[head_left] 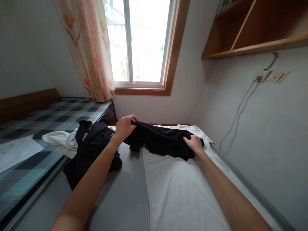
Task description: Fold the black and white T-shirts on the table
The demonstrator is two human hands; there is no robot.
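A black garment (163,140) stretches between my two hands above the far part of a surface spread with white cloth (178,192). My left hand (126,127) pinches its upper left corner. At the other end, my right hand (193,144) grips the fabric, thumb on top. The garment hangs in folds, its lower edge near the sheet; its exact kind cannot be told. Left of my left forearm lies a heap of black clothing (93,147), partly hidden by that arm. A white cloth (63,141) sticks out from beside the heap.
A checked mattress (79,110) on a metal frame is at the left, with a paper sheet (16,152) on it. A curtain (90,51) hangs by the window (148,41). On the right wall are a wooden shelf (255,45) and a socket (263,76) with a dangling cord.
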